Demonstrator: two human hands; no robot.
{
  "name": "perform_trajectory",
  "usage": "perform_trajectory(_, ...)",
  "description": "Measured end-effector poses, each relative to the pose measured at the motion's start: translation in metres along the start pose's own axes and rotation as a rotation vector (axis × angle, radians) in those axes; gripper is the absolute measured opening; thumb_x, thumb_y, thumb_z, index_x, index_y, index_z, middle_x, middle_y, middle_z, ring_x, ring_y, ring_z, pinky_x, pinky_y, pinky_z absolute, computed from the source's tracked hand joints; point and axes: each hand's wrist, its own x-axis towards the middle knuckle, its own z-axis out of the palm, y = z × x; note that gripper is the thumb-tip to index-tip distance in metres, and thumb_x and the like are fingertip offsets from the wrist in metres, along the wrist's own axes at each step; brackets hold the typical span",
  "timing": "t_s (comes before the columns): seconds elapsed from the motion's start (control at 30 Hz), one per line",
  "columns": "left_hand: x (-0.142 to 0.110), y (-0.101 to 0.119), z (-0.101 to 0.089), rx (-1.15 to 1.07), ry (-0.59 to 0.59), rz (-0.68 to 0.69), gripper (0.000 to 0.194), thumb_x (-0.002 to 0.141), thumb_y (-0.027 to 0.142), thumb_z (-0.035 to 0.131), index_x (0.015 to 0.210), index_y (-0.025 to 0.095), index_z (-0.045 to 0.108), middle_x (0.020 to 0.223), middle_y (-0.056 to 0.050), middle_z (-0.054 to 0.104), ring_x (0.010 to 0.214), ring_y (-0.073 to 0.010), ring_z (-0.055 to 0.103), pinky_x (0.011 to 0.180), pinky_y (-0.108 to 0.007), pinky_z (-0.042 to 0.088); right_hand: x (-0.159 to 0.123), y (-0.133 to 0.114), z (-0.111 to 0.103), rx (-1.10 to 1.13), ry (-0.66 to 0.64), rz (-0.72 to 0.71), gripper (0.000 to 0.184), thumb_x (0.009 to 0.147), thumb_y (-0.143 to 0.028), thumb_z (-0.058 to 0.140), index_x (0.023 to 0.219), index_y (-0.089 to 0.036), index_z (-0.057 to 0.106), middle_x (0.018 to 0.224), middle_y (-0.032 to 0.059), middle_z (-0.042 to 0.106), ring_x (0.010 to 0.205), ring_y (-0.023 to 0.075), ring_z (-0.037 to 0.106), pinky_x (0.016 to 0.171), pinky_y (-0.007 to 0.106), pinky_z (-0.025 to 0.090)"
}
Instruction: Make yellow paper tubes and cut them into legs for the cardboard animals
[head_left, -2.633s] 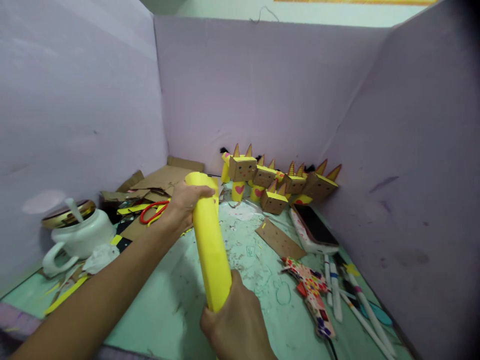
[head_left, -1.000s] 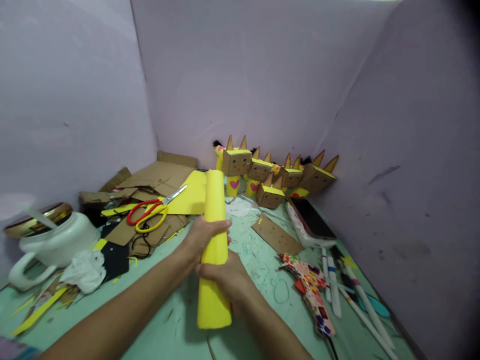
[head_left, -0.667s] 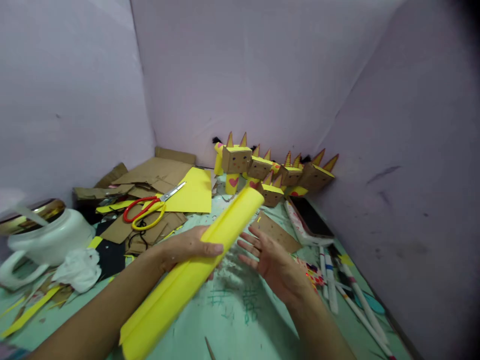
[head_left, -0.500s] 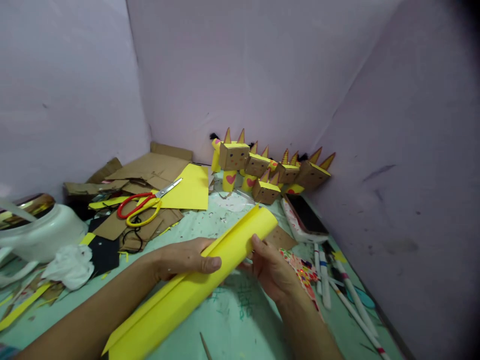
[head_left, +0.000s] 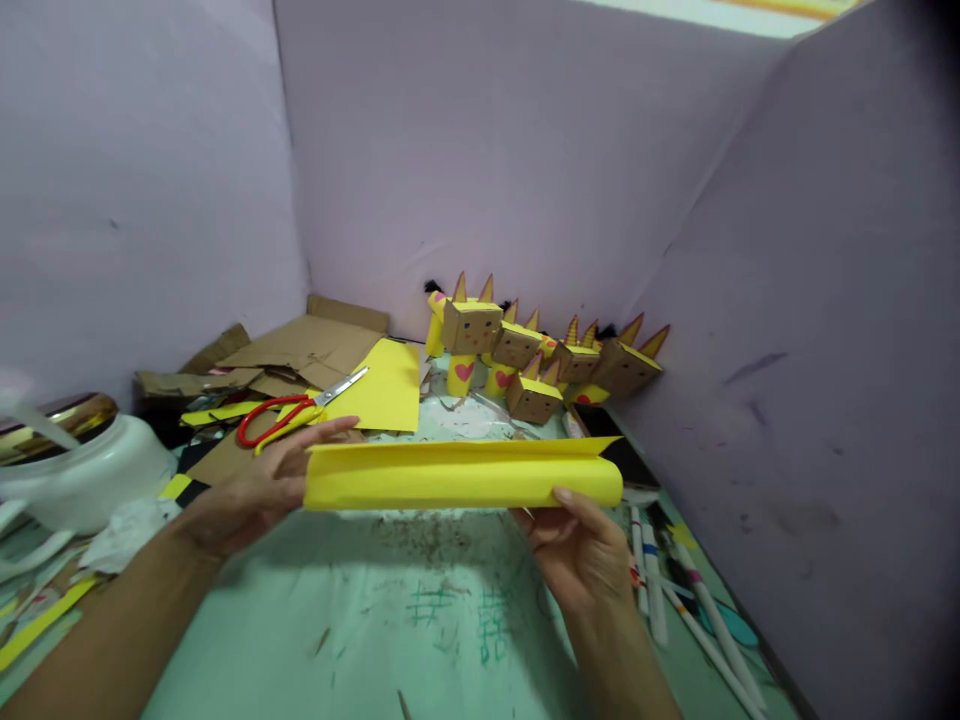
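Yellow paper roll (head_left: 450, 487): tube shape formed, long upper flap standing loose; closing the seam looks undone.

Toward left edge of desk (head_left: 262, 640): left hand (head_left: 251, 500), fingers spread at the roll's left end, firm contact unclear. Roll level above mid-desk, lying crosswise between left and right edges. Toward right edge: right hand (head_left: 589, 555) pinching roll's lower side, thumb in front.

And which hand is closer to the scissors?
Left. The left hand is just in front of the scissors; the right hand is farther off, to their right, holding the yellow paper roll.
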Motion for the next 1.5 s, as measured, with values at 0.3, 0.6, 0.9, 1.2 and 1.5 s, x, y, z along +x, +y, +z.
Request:
perform_trajectory(0.3, 0.006, -0.020, 0.024, 0.042, 0.262, 0.010, 0.034, 0.055, 0.036, 0.076, 0.084, 0.017, 0.071, 0.100, -0.007, 0.067, 0.088, -0.0239, 0.060, 0.064, -0.024, 0.046, -0.004, 0.016, 0.000, -0.003, -0.093, 0.002, 0.053, 0.054, -0.013, 0.079, 0.102, -0.032, 0.065, 0.096, -0.0034, 0.073, 0.085, 0.0168, 0.066, 0.073, 0.030, 0.055)
perform_trajectory(0.6, -0.006, -0.030, 0.042, 0.695, 0.197, 0.361, 0.041, 0.063, 0.042, 0.072, 0.101, 0.028, 0.068, 0.120, -0.004, 0.063, 0.118, -0.0298, 0.050, 0.100, -0.036, 0.037, -0.005, 0.040, -0.001, -0.286, -0.020, -0.147, 0.050, 0.058, -0.027, 0.080, 0.104, -0.018, 0.064, 0.085, 0.0024, 0.071, 0.083, 0.0198, 0.063, 0.075, 0.030, 0.050)
perform_trajectory(0.9, -0.009, -0.019, 0.035, 0.689, -0.009, 0.224, 0.020, 0.070, 0.039, 0.066, 0.067, 0.020, 0.068, 0.069, -0.002, 0.066, 0.068, -0.0178, 0.059, 0.062, -0.023, 0.045, -0.013, 0.040, -0.002, -0.362, -0.177, -0.082, 0.054, 0.066, -0.026, 0.077, 0.116, -0.020, 0.058, 0.097, 0.0042, 0.071, 0.091, 0.0206, 0.064, 0.080, 0.030, 0.051)
perform_trajectory(1.2, -0.002, -0.023, 0.033, 0.108, 0.048, -0.145, 0.024, 0.054, 0.037, 0.079, 0.058, 0.017, 0.067, 0.054, -0.002, 0.062, 0.049, -0.0130, 0.050, 0.044, -0.021, 0.035, -0.016, 0.034, 0.007, -0.213, -0.181, -0.021, 0.041, 0.058, -0.021, 0.079, 0.096, -0.024, 0.067, 0.073, -0.0009, 0.071, 0.083, 0.0188, 0.066, 0.077, 0.029, 0.053)
perform_trajectory(1.5, 0.006, -0.031, 0.034, -0.097, 0.150, -0.276, 0.034, 0.048, 0.037, 0.085, 0.058, 0.014, 0.063, 0.054, 0.000, 0.063, 0.049, -0.0094, 0.054, 0.048, -0.017, 0.040, -0.013, 0.039, -0.006, -0.281, -0.107, 0.010, 0.020, 0.058, -0.021, 0.082, 0.062, -0.022, 0.062, 0.060, -0.0043, 0.064, 0.066, 0.0146, 0.063, 0.067, 0.025, 0.052)
